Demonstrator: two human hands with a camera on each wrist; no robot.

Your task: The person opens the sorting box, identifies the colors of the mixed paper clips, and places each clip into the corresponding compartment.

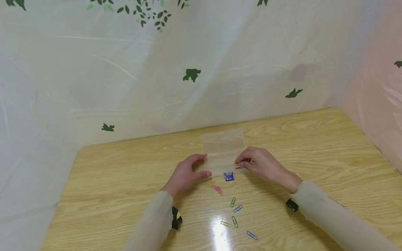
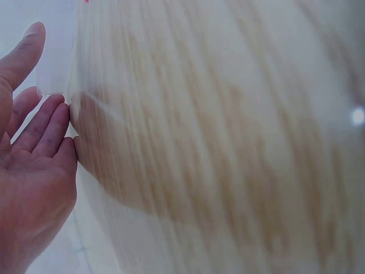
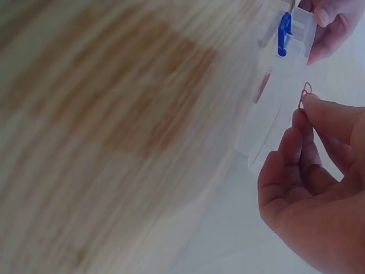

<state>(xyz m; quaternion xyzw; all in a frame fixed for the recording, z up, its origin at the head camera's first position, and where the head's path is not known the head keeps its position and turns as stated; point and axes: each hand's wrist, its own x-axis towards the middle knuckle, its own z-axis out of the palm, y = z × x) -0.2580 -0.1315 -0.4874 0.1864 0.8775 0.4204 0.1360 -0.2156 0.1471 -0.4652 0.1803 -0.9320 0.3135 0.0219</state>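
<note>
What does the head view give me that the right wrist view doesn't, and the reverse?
Only the head view shows the loose paper clips scattered on the table and the box's raised lid. Only the right wrist view shows clearly the orange paper clip pinched at the fingertips. Both show the right hand, the left hand holding the clear plastic box, and its blue latch.
</note>
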